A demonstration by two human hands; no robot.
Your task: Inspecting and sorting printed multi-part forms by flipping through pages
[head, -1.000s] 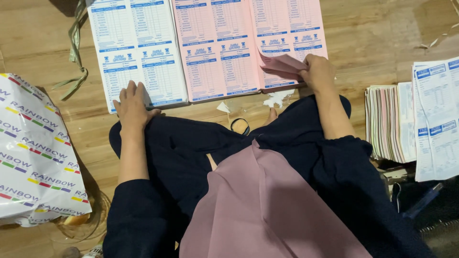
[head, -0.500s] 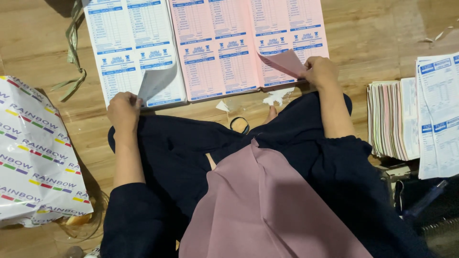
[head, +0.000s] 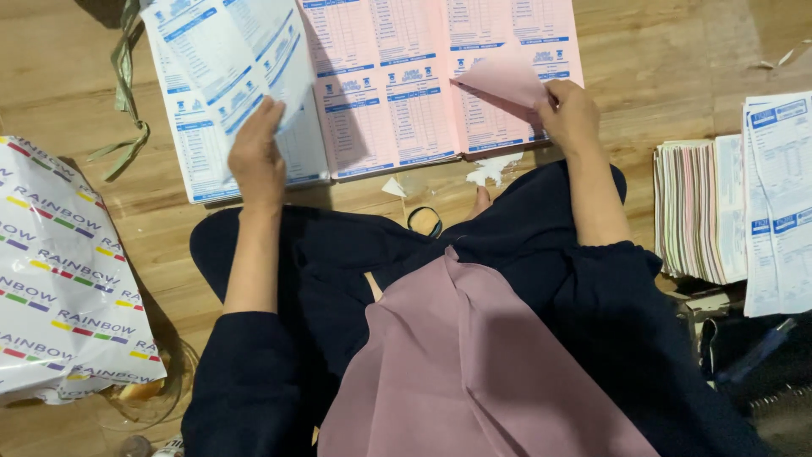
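left hand [head: 258, 161] has now lifted the white-blue sheet [head: 233, 59] well up off its stack on the floor, pinched at its lower edge, while right hand [head: 573, 114] still pinches the pink sheet's folded corner [head: 503, 80], so both sheets are mid-pull.

Thin matt paper forms, a blue-printed white sheet [head: 233, 51] and a pink sheet [head: 503, 80], lie on a smooth, lightly glossy wooden floor [head: 660, 76]. A glossy plastic-wrapped package [head: 59, 288] sits beside soft matt cloth: dark garment [head: 338, 271], dusty-pink scarf [head: 457, 364]. A paper stack [head: 694, 211] shows rough edges.
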